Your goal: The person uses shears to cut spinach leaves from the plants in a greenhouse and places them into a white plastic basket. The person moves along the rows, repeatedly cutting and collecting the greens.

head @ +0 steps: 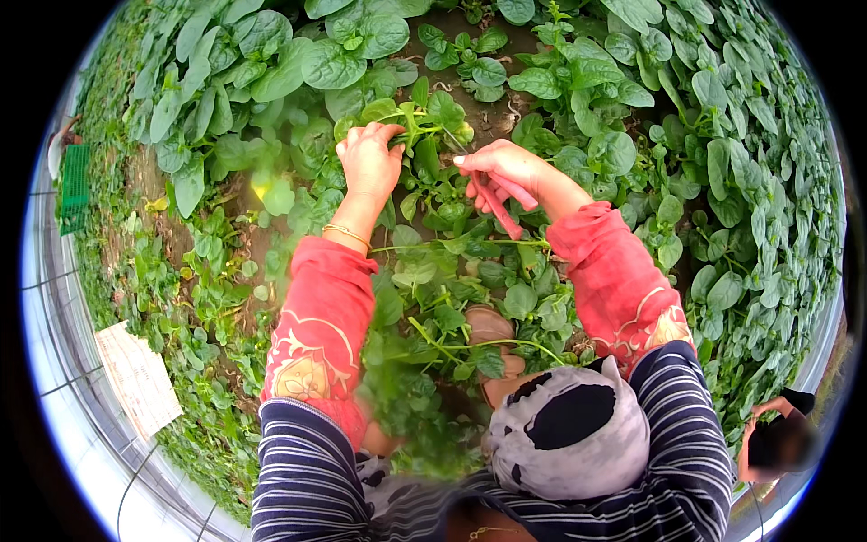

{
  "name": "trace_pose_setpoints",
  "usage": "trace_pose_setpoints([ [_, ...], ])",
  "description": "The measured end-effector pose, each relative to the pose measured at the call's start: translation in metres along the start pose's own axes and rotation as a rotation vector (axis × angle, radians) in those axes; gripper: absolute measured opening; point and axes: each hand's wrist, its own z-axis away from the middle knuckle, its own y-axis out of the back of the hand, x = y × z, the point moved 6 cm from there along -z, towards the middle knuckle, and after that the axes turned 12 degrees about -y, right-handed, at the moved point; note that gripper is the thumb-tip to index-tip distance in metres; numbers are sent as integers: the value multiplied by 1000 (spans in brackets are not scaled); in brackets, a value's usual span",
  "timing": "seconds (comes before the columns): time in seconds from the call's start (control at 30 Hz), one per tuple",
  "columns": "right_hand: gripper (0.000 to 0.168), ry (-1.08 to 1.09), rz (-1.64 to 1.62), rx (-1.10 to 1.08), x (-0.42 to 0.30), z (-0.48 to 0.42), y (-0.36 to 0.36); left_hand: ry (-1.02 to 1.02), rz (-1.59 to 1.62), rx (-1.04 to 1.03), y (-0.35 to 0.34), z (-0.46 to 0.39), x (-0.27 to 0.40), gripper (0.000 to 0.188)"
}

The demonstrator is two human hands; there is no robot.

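Note:
My left hand [369,161] pinches the stems of a leafy green plant [425,127], which looks like Malabar spinach. Its fingertips are partly hidden among the leaves. Just to the right, my right hand [511,175] grips cutting snips with red handles [500,206]. Their thin metal blade [455,139] points up and left, close to the plant's stems. Whether the blades touch a stem cannot be made out. Below my hands, a long green stem [467,242] lies across low leaves between my two forearms.
Dense leafy plants [728,162] fill the right side; sparser ones grow over soil at left. My sandalled foot [489,325] stands among leaves below my hands. A green plastic crate [73,190] and a pale slatted panel [137,379] are at left. Another person [779,440] is at lower right.

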Motion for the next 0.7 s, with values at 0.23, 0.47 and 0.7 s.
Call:
trace_pose_setpoints([
  [0.23,36,79,87,47,-7,-15,2,-145,-6,102,15,4,15,21],
  [0.47,37,130,-11,125,-15,-8,1,-385,-212,-256,27,-20,36,28],
  [0.7,46,-91,-87,-44,-22,-18,-4,-377,-115,-292,14,-30,27,38],
])
